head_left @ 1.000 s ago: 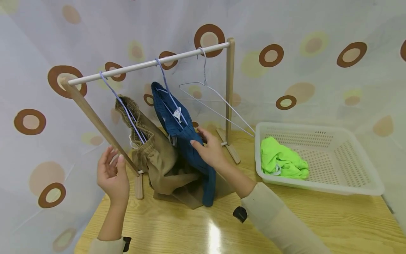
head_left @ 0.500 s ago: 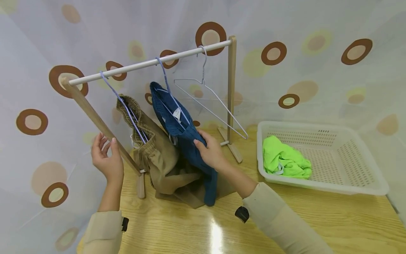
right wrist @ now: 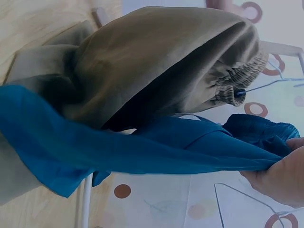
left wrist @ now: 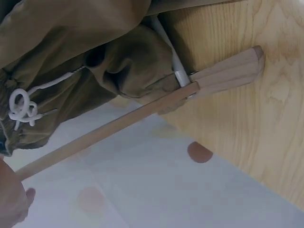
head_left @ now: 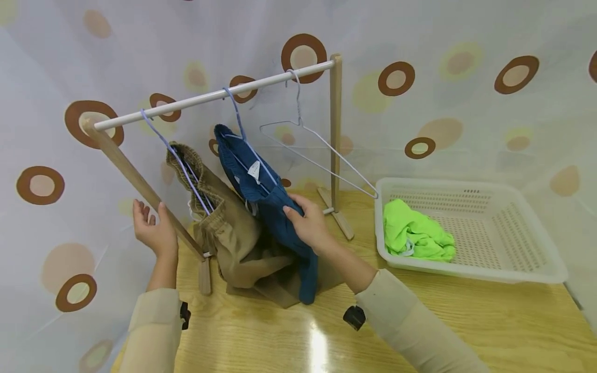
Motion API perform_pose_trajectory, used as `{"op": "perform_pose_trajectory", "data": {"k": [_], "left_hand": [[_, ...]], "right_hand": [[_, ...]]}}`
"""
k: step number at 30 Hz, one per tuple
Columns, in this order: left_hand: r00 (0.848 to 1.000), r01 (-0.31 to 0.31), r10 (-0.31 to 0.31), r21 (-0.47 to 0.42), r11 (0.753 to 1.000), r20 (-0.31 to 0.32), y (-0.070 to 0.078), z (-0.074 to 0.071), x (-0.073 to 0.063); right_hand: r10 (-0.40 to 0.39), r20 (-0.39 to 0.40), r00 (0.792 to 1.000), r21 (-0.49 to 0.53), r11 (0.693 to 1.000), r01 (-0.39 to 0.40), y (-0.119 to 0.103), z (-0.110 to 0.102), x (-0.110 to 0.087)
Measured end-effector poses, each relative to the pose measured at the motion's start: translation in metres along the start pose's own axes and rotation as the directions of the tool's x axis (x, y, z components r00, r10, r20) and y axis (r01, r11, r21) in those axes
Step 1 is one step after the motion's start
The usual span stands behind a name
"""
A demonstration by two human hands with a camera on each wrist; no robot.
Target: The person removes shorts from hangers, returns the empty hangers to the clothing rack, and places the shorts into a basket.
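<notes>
My right hand (head_left: 308, 223) pinches the side of the blue trousers (head_left: 275, 212), just below their elastic waistband. In the right wrist view, the cloth of these trousers (right wrist: 156, 147) runs taut toward my fingers. A purple wire hanger (head_left: 237, 111) carries them from the rack's white rail (head_left: 196, 98). To their left hang brown trousers (head_left: 238, 238) on another purple hanger (head_left: 160, 135), with a white drawstring (left wrist: 23, 107) showing in the left wrist view. My left hand (head_left: 158, 230) is raised beside the rack's left wooden post (head_left: 128, 168), fingers loosely bent and holding nothing.
A bare wire hanger (head_left: 322, 134) hangs near the rack's right post (head_left: 335, 129), its corner overlapping the white plastic basket (head_left: 466, 274) in the head view. Bright green clothing (head_left: 415, 233) lies in the basket. A dotted curtain (head_left: 457, 114) backs the wooden table (head_left: 261, 336).
My left hand has moved up and slightly left beside the post. My right hand keeps its hold on the blue trousers. The bare hanger has swung back and forth.
</notes>
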State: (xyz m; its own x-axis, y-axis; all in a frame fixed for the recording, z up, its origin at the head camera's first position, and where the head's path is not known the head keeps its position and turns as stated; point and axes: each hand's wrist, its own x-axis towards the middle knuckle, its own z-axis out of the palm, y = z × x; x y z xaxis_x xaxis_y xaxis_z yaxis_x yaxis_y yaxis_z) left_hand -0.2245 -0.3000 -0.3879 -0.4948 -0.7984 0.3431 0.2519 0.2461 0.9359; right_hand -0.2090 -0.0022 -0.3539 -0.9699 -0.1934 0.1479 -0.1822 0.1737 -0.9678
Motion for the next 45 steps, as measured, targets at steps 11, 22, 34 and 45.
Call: {"op": "perform_pose_trajectory", "data": {"k": [11,22,34,45], "left_hand": [[0.994,0.006,-0.002,0.037,0.999,-0.109,-0.005,0.004,0.006],[0.992,-0.008,0.019,0.088,0.996,-0.124,-0.005,0.007,0.008],[0.989,0.020,-0.011,0.057,0.998,-0.146,-0.002,0.006,0.007],[0.993,0.039,-0.024,0.128,0.991,-0.117,-0.006,0.004,0.012]], "right_hand": [[0.155,0.007,0.988,0.252,0.956,-0.152,-0.009,0.000,-0.003],[0.154,0.070,0.986,0.302,0.938,-0.168,-0.017,-0.014,-0.006],[-0.001,-0.020,1.000,0.186,0.983,0.005,-0.025,-0.041,-0.014],[-0.030,0.016,0.999,0.128,0.991,0.027,-0.032,-0.096,-0.042]]}}
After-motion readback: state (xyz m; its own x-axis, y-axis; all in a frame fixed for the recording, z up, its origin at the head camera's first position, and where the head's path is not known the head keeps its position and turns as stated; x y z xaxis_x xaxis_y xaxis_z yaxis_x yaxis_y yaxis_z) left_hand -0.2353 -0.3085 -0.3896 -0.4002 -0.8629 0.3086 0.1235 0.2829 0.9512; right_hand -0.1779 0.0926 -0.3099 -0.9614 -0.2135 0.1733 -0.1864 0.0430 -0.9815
